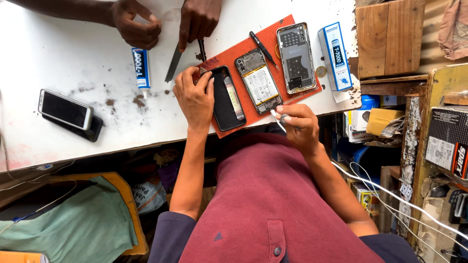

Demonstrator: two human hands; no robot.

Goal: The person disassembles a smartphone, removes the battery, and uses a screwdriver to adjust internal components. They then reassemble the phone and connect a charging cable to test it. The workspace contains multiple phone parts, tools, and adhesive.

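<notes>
White tabletop (73,63) carried an orange mat (253,41) by its near edge. I saw my left hand (195,97) pressed flat on the black phone screen (226,100), covering its top corner; right hand (300,124) pinched a thin tool (279,122), tip hidden. Another person's hands (165,22) were cut off at the far edge.

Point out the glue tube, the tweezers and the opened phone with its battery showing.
glue tube (141,67): head view, middle of the body.
tweezers (172,64): head view, mid-blade.
opened phone (259,81): head view, on its battery.
</notes>
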